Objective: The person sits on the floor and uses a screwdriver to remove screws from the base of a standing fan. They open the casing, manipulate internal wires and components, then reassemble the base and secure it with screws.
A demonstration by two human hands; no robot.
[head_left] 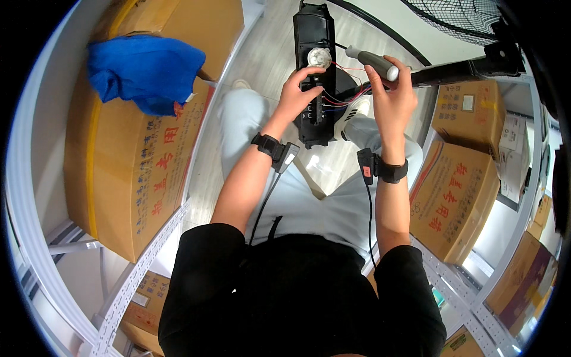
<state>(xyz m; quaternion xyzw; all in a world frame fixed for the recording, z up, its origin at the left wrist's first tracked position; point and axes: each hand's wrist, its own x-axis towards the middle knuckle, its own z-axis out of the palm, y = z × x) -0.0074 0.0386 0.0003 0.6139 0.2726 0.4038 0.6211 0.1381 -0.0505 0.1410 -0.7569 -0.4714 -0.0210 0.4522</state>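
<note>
Among shelved cartons (128,172), a person (297,285) in a black top bends over a long black housing (314,30) at the upper centre of the frame, a grey-handled screwdriver (372,60) angled toward it from the right, though whether the tip touches cannot be made out. The right hand (395,98) pinches the rounded butt of the handle between thumb and fingers; the left hand (295,95) reaches over the housing with thumb and forefinger spread apart, just below a round white part (319,58), and whether it presses on the surface cannot be told from this angle. The screwdriver looks light and rigid, its thick handle likely to give a sure grip around the middle, with less command at the very end, where the fingers sit. The housing appears to be stiff moulded plastic, probably modest in weight and perhaps slick on its smooth faces, best steadied by its solid long edges. Thin red and dark wires (358,94) at its right side look soft and easily tugged loose, and the round white part seems more fragile than the shell, so neither would make a good handhold. At upper left, a blue cloth (143,68) lies draped over a carton; at upper right, a black mesh guard (458,21) curves into view
</note>
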